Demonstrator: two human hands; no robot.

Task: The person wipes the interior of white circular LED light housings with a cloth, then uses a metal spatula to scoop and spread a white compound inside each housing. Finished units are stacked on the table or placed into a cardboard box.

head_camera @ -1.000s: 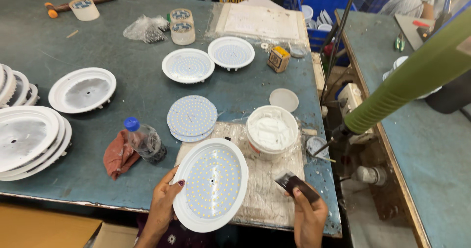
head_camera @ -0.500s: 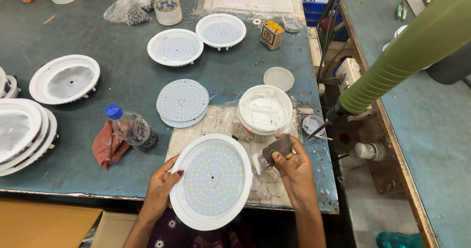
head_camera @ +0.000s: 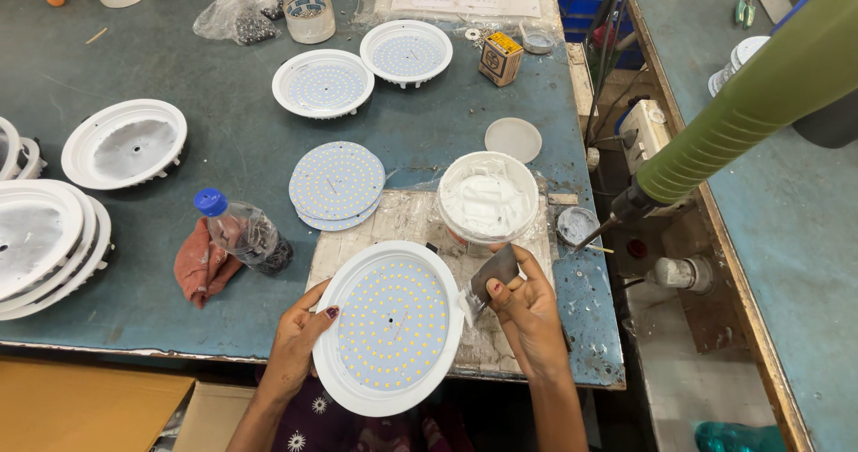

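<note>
The round LED light panel (head_camera: 391,327) lies tilted at the near edge of the paste-smeared board (head_camera: 402,229), overhanging toward the person; the left hand (head_camera: 299,340) cups the panel's left rim, thumb curled onto the white ring, forearm rising from below; the right hand (head_camera: 527,313), just right of the panel, has its fingers pressed together on a small dark scraper (head_camera: 493,271), blade angled toward the panel's upper right rim; a white paste tub (head_camera: 487,197) stands just beyond the panel.

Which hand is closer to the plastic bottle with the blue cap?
Left. The left hand grips the round white light panel just right of the bottle; the right hand is farther right.
</note>
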